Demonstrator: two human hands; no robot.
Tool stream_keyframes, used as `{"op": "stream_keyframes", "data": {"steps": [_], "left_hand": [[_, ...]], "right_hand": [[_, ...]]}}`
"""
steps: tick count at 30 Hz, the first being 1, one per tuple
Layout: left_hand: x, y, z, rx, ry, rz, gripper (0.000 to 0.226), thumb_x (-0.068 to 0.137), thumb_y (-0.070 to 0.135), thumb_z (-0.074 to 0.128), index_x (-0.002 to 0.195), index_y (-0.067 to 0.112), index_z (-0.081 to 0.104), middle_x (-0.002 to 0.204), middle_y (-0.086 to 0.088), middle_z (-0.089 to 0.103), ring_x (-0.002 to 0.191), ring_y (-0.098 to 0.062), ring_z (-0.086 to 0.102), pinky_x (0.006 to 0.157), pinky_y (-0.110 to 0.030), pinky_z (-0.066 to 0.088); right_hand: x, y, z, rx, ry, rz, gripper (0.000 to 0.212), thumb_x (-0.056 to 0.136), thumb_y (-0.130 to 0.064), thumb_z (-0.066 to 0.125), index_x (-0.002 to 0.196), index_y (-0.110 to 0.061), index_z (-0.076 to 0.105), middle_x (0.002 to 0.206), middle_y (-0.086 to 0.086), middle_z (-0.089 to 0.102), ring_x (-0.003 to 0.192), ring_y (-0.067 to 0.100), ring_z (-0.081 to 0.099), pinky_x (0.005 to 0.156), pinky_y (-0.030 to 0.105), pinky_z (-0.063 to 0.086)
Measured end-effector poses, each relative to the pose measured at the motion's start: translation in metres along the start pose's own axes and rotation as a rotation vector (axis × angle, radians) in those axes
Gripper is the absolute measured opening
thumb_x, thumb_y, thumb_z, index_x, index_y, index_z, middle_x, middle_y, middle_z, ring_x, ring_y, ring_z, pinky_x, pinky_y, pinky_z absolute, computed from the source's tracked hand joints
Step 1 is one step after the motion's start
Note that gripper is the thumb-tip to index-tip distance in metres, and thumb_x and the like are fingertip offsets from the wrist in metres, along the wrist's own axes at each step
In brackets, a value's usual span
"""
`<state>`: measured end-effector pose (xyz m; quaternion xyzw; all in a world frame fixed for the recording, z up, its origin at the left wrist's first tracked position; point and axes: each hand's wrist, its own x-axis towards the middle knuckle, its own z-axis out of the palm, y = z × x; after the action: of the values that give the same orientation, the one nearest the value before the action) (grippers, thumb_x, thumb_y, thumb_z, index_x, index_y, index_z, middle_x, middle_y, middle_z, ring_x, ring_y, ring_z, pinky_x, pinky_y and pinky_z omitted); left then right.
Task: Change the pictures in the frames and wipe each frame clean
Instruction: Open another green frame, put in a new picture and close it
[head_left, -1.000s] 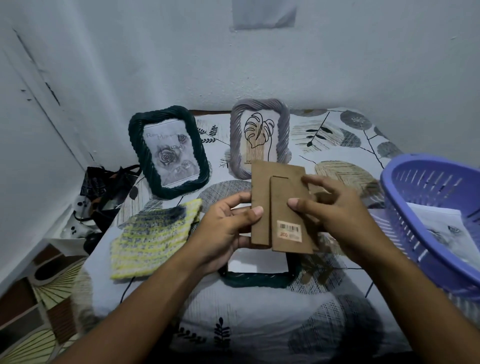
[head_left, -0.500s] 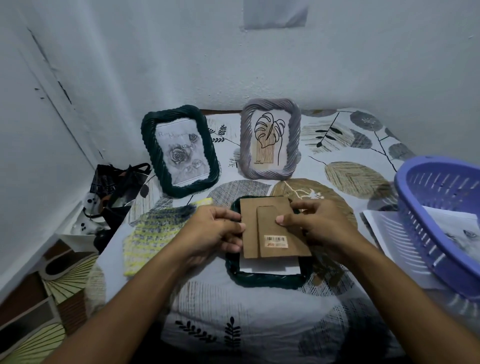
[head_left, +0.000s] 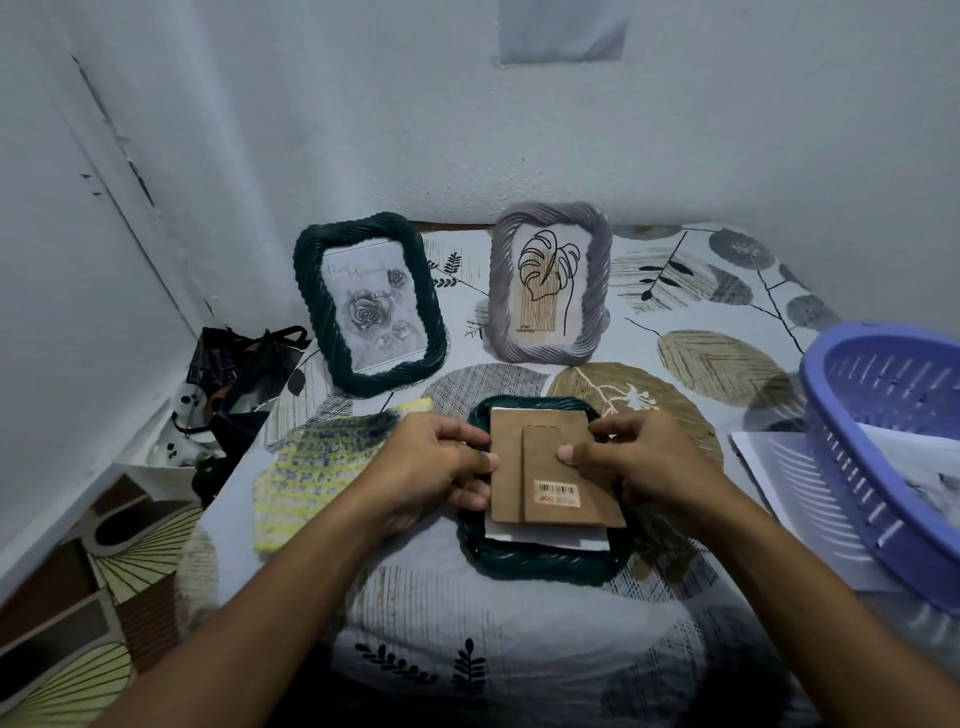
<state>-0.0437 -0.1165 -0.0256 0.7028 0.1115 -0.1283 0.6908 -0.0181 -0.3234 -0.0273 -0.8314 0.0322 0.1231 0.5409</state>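
- Left hand (head_left: 431, 467) and right hand (head_left: 649, 462) each pinch a side edge of the flat brown backing board (head_left: 550, 467).
- Board lies over white paper in the face-down, rope-textured dark green frame (head_left: 540, 564) on the leaf-print bed (head_left: 519, 660).

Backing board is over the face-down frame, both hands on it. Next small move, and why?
Probably slide the backing board toward the near edge and press it flat. It sits askew on the face-down green frame, with white paper showing below it. The left hand and right hand pinch its sides.

Brown backing board (head_left: 550, 470) flat on face-down green frame (head_left: 540, 564)
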Motion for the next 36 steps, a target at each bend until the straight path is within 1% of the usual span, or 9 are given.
{"op": "stream_keyframes", "data": {"steps": [5, 9, 13, 15, 20, 23, 26, 30, 36], "left_hand": [[0.0013, -0.0004, -0.0003, 0.006, -0.007, -0.002, 0.028, 0.084, -0.013, 0.062, 0.111, -0.012, 0.054, 0.065, -0.020, 0.059, 0.037, -0.013, 0.056, 0.038, -0.021, 0.050], [0.0020, -0.0003, -0.0007, 0.018, -0.012, -0.007, 0.028, 0.084, -0.012, 0.062, 0.111, -0.011, 0.054, 0.067, -0.021, 0.060, 0.038, -0.014, 0.057, 0.039, -0.021, 0.050], [0.0021, 0.0000, -0.0011, 0.024, -0.016, -0.016, 0.027, 0.084, -0.012, 0.061, 0.110, -0.010, 0.055, 0.066, -0.019, 0.061, 0.039, -0.014, 0.058, 0.040, -0.021, 0.051], [0.0018, 0.0000, -0.0013, 0.032, -0.014, -0.020, 0.027, 0.084, -0.012, 0.062, 0.110, -0.010, 0.056, 0.065, -0.018, 0.062, 0.039, -0.014, 0.058, 0.039, -0.021, 0.050], [0.0011, 0.0010, -0.0002, 0.039, -0.006, -0.024, 0.027, 0.085, -0.012, 0.061, 0.111, -0.011, 0.055, 0.062, -0.017, 0.060, 0.036, -0.013, 0.056, 0.037, -0.019, 0.047], [0.0008, 0.0011, -0.0003, 0.046, -0.005, -0.025, 0.027, 0.085, -0.012, 0.061, 0.112, -0.011, 0.054, 0.063, -0.017, 0.060, 0.036, -0.013, 0.055, 0.037, -0.020, 0.048], [0.0015, 0.0013, -0.0006, 0.054, -0.006, -0.027, 0.028, 0.085, -0.012, 0.061, 0.112, -0.011, 0.055, 0.062, -0.017, 0.061, 0.037, -0.013, 0.056, 0.038, -0.020, 0.049], [0.0018, 0.0014, -0.0011, 0.056, -0.006, -0.026, 0.027, 0.084, -0.012, 0.061, 0.110, -0.010, 0.055, 0.060, -0.016, 0.061, 0.037, -0.013, 0.056, 0.038, -0.020, 0.049], [0.0022, 0.0018, -0.0013, 0.065, -0.014, -0.025, 0.022, 0.084, -0.012, 0.061, 0.105, -0.006, 0.057, 0.059, -0.015, 0.061, 0.037, -0.014, 0.056, 0.039, -0.020, 0.050]], "right_hand": [[0.0018, 0.0023, -0.0002, 0.013, -0.009, 0.004, 0.069, 0.069, -0.030, 0.082, 0.128, -0.008, 0.055, 0.107, 0.000, 0.058, 0.083, 0.012, 0.057, 0.055, 0.024, 0.040], [0.0022, 0.0028, 0.0003, 0.026, -0.017, 0.016, 0.067, 0.069, -0.028, 0.082, 0.127, -0.007, 0.056, 0.098, -0.005, 0.058, 0.084, 0.012, 0.058, 0.056, 0.025, 0.040], [0.0037, 0.0037, 0.0005, 0.028, -0.017, 0.021, 0.068, 0.068, -0.028, 0.083, 0.126, -0.006, 0.056, 0.105, 0.001, 0.061, 0.081, 0.014, 0.059, 0.052, 0.023, 0.038], [0.0036, 0.0034, 0.0010, 0.022, -0.016, 0.016, 0.067, 0.069, -0.029, 0.083, 0.126, -0.006, 0.057, 0.105, 0.002, 0.062, 0.077, 0.013, 0.059, 0.049, 0.022, 0.038], [0.0026, 0.0012, 0.0014, 0.009, -0.011, 0.025, 0.060, 0.071, -0.027, 0.082, 0.122, -0.006, 0.058, 0.090, -0.002, 0.062, 0.061, 0.007, 0.055, 0.039, 0.014, 0.036], [0.0028, 0.0009, 0.0014, -0.002, -0.013, 0.026, 0.065, 0.070, -0.029, 0.082, 0.126, -0.006, 0.057, 0.094, -0.001, 0.062, 0.068, 0.009, 0.057, 0.042, 0.016, 0.036], [0.0018, -0.0007, 0.0010, -0.008, -0.026, 0.029, 0.062, 0.072, -0.027, 0.081, 0.124, -0.006, 0.057, 0.091, -0.003, 0.061, 0.072, 0.008, 0.057, 0.043, 0.014, 0.037], [0.0036, -0.0003, 0.0006, -0.041, -0.020, 0.019, 0.068, 0.070, -0.031, 0.082, 0.128, -0.008, 0.056, 0.093, -0.007, 0.058, 0.081, 0.006, 0.055, 0.057, 0.022, 0.040], [0.0050, 0.0001, -0.0005, -0.061, -0.019, 0.010, 0.071, 0.069, -0.033, 0.082, 0.130, -0.008, 0.055, 0.102, -0.001, 0.059, 0.084, 0.005, 0.054, 0.063, 0.025, 0.043]]}}
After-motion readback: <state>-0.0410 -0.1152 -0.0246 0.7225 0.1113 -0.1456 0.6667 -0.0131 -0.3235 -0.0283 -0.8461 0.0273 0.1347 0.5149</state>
